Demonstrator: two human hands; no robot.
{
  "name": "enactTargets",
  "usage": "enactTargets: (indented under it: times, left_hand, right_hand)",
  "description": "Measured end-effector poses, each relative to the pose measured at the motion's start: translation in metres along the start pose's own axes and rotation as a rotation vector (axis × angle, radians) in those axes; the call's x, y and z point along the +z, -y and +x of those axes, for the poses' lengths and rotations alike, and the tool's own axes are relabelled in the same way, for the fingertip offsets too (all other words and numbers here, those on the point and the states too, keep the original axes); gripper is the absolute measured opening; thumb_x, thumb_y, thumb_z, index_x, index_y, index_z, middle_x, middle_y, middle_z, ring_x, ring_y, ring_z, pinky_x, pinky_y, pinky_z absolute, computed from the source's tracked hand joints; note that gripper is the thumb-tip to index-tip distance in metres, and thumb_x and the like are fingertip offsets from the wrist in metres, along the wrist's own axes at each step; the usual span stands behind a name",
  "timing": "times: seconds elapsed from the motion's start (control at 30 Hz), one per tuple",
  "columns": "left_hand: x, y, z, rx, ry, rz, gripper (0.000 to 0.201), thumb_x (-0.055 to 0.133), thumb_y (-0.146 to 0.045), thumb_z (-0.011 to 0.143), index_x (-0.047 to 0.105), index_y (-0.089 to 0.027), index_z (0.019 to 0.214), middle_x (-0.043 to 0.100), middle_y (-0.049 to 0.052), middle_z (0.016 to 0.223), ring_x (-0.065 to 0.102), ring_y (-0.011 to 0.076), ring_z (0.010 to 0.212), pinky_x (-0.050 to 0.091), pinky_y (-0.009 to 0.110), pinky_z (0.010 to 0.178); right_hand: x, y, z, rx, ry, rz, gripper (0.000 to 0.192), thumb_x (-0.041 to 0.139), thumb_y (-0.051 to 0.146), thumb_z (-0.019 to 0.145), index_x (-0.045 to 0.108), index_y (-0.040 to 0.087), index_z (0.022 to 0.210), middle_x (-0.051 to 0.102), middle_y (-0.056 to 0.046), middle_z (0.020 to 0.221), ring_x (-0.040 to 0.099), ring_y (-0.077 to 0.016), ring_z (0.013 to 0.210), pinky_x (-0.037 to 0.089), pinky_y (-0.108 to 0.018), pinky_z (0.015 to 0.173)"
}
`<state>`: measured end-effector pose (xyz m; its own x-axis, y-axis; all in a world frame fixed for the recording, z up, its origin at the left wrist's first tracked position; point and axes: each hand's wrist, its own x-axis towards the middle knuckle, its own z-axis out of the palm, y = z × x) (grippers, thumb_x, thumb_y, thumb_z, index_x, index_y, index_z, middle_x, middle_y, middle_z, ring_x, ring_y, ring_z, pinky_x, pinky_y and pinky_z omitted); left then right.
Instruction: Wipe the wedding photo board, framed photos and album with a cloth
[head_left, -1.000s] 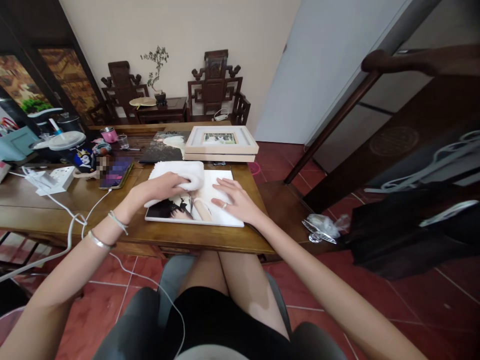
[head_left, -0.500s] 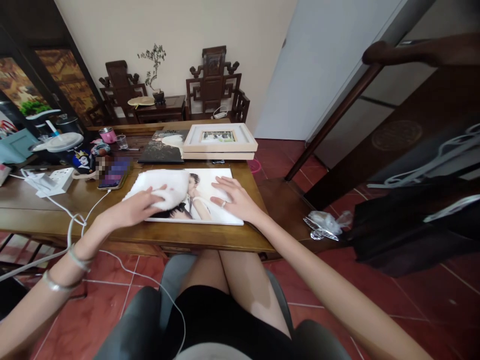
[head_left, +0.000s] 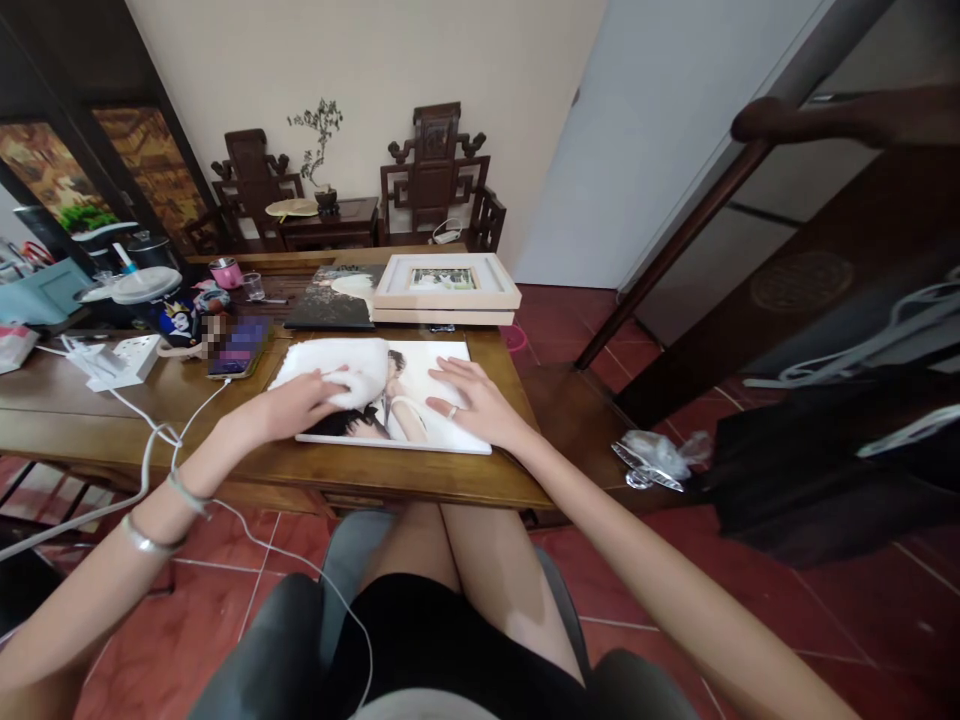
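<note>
Compared with a second earlier, the left hand [head_left: 300, 405] had slid the white cloth [head_left: 341, 365] away from the middle of the photo print [head_left: 420, 400] toward its left part, so more of the picture showed. From the head camera, that hand lay on the cloth with fingers curled over it, pressing it onto the print. The right hand [head_left: 472, 400] rested flat and open on the print's right half, fingers spread, holding nothing, a ring on one finger. The print lay flat at the near edge of the wooden table [head_left: 420, 480]. Just behind it sat a pale picture frame [head_left: 446, 282] stacked on another, with a dark photo [head_left: 334, 297] beside them. A phone [head_left: 240, 347] and a white power strip [head_left: 124, 360] were off to the left.
</note>
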<state>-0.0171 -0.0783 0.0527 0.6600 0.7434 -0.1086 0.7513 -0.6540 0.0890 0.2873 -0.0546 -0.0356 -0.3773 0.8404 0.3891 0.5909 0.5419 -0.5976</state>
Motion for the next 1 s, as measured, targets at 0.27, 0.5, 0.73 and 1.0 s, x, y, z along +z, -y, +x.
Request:
enactTargets:
  times: [0.27, 0.5, 0.73, 1.0]
  left_hand:
    - [0.002, 0.062, 0.055, -0.033, -0.193, 0.008, 0.035, 0.037, -0.029, 0.095, 0.066, -0.013, 0.107, 0.066, 0.013, 0.119, 0.059, 0.0281, 0.111, 0.041, 0.038, 0.099]
    - [0.001, 0.028, 0.027, -0.003, -0.122, -0.007, 0.033, 0.038, -0.031, 0.098, 0.067, -0.015, 0.104, 0.070, 0.012, 0.112, 0.055, 0.0287, 0.121, 0.041, 0.042, 0.103]
    - [-0.004, -0.077, -0.026, 0.152, 0.033, 0.110, 0.031, 0.045, -0.010, 0.093, 0.067, -0.021, 0.110, 0.043, 0.006, 0.151, 0.031, 0.0268, 0.143, 0.030, 0.047, 0.114]
    - [-0.009, -0.059, 0.023, 0.114, 0.007, 0.132, 0.030, 0.041, -0.019, 0.099, 0.066, -0.020, 0.115, 0.054, 0.011, 0.141, 0.040, 0.0266, 0.138, 0.035, 0.043, 0.110]
  right_hand:
    - [0.001, 0.001, 0.001, 0.002, 0.011, -0.018, 0.050, 0.064, 0.046, 0.085, 0.061, 0.021, 0.129, 0.049, -0.011, 0.146, 0.035, -0.0307, 0.140, 0.031, -0.056, 0.113]
    - [0.001, 0.001, 0.000, 0.002, 0.005, -0.014, 0.050, 0.064, 0.047, 0.085, 0.062, 0.021, 0.128, 0.051, -0.011, 0.145, 0.036, -0.0310, 0.139, 0.031, -0.055, 0.113]
    - [0.001, 0.000, 0.000, 0.006, -0.001, 0.008, 0.047, 0.064, 0.045, 0.085, 0.061, 0.027, 0.129, 0.051, -0.008, 0.145, 0.035, -0.0295, 0.140, 0.030, -0.058, 0.113]
    - [0.000, 0.001, 0.000, 0.013, 0.009, -0.018, 0.049, 0.064, 0.046, 0.085, 0.061, 0.024, 0.129, 0.050, -0.010, 0.145, 0.035, -0.0297, 0.140, 0.030, -0.057, 0.113]
